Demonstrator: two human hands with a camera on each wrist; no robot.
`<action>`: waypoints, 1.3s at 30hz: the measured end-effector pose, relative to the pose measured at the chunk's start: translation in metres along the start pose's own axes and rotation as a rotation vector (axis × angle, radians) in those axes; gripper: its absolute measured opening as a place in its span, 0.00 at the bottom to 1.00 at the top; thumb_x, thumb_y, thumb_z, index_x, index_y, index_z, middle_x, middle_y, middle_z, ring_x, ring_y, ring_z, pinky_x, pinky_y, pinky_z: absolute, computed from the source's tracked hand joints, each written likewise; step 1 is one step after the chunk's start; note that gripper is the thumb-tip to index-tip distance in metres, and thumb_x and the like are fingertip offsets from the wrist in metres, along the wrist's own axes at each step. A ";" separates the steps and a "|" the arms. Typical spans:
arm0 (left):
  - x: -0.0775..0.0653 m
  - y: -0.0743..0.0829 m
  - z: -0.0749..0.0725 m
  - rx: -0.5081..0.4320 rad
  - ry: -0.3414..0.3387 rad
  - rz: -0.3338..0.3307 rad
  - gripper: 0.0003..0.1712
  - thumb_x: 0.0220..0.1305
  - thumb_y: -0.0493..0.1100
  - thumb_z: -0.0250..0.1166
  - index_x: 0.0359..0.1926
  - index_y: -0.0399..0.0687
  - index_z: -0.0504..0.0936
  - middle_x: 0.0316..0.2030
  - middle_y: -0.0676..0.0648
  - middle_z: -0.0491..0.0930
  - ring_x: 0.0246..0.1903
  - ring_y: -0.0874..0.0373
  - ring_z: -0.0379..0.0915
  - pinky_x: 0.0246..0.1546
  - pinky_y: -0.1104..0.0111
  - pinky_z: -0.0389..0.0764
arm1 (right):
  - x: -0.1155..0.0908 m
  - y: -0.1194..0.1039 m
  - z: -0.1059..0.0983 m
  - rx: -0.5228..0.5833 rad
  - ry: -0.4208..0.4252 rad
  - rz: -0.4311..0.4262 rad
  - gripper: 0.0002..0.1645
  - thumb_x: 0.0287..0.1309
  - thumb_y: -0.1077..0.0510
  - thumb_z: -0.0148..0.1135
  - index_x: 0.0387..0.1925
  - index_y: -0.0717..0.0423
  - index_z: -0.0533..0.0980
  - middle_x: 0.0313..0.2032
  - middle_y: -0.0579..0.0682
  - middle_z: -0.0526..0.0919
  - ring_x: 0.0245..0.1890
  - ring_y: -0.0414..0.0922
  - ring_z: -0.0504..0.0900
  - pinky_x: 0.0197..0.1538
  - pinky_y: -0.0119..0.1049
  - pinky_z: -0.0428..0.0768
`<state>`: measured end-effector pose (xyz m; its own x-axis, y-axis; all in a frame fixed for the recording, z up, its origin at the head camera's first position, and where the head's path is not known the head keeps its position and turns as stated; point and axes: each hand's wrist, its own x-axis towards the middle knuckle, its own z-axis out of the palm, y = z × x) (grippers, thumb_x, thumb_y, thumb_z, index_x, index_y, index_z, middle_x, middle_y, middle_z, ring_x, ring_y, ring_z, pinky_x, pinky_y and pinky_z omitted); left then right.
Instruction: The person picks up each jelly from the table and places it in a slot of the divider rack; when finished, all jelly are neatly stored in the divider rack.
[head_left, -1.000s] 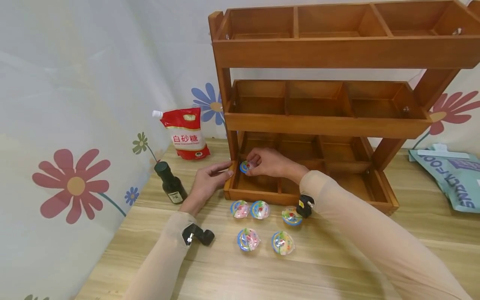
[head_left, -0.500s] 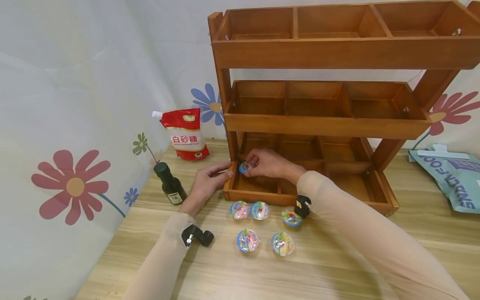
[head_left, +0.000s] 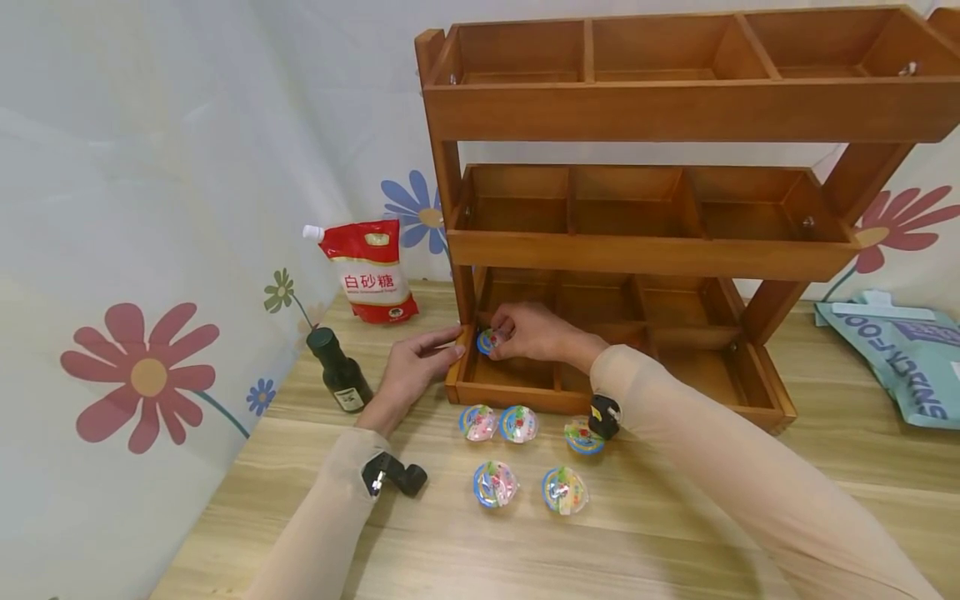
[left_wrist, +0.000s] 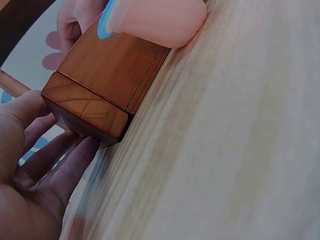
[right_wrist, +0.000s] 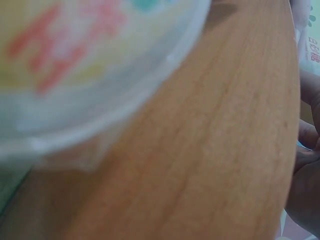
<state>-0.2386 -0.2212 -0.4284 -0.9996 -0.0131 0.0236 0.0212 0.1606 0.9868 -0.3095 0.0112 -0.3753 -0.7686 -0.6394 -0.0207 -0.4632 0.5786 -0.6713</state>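
Observation:
My right hand (head_left: 528, 332) pinches a small jelly cup (head_left: 488, 341) with a blue-rimmed printed lid, low inside the front left compartment of the wooden rack's bottom tier (head_left: 517, 395). Fingers cover part of that cup; whether its base touches the compartment floor cannot be seen. My left hand (head_left: 417, 365) touches the left end of the bottom tier, its fingers fairly straight. In the left wrist view, thumb and fingertips rest against the wooden end (left_wrist: 87, 107). Several more jelly cups lie on the table before the rack, among them a pink one (head_left: 495, 484) and a yellowish one (head_left: 564, 490).
A red and white sugar pouch (head_left: 373, 273) stands left of the rack, and a dark bottle (head_left: 339, 372) is beside my left hand. A pale blue snack bag (head_left: 896, 358) lies at the right. The rack's upper tiers (head_left: 645, 250) overhang my right hand.
My right hand and the jelly cup have shifted slightly left and toward the front of the compartment. The left hand stays at the rack's end.

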 end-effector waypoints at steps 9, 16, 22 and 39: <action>0.001 -0.001 0.000 0.004 -0.002 0.006 0.22 0.72 0.39 0.72 0.64 0.42 0.85 0.62 0.41 0.83 0.56 0.52 0.83 0.50 0.69 0.87 | 0.001 -0.002 0.001 0.002 -0.014 0.013 0.28 0.59 0.56 0.79 0.55 0.65 0.79 0.45 0.54 0.87 0.47 0.48 0.85 0.53 0.39 0.85; 0.001 0.000 0.000 -0.003 0.000 0.001 0.21 0.72 0.39 0.72 0.64 0.43 0.86 0.62 0.43 0.84 0.55 0.52 0.84 0.50 0.69 0.87 | 0.001 -0.002 -0.001 -0.027 -0.033 0.013 0.27 0.62 0.55 0.78 0.56 0.65 0.78 0.47 0.55 0.87 0.49 0.49 0.85 0.54 0.40 0.85; 0.000 0.000 0.000 0.006 -0.004 0.009 0.22 0.72 0.39 0.72 0.64 0.42 0.86 0.62 0.42 0.83 0.56 0.52 0.84 0.50 0.69 0.87 | -0.003 -0.003 -0.006 -0.047 -0.057 0.022 0.28 0.63 0.53 0.77 0.56 0.65 0.78 0.47 0.55 0.87 0.49 0.49 0.84 0.55 0.41 0.84; 0.000 -0.001 -0.001 0.023 -0.007 0.004 0.22 0.72 0.40 0.72 0.64 0.45 0.86 0.63 0.44 0.83 0.58 0.50 0.82 0.51 0.69 0.87 | -0.054 -0.023 -0.020 -0.032 -0.058 -0.048 0.27 0.67 0.54 0.75 0.60 0.65 0.78 0.56 0.60 0.85 0.57 0.55 0.85 0.61 0.46 0.84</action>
<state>-0.2383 -0.2225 -0.4292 -0.9996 -0.0049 0.0266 0.0253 0.1829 0.9828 -0.2666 0.0426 -0.3443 -0.7187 -0.6945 -0.0328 -0.5132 0.5617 -0.6489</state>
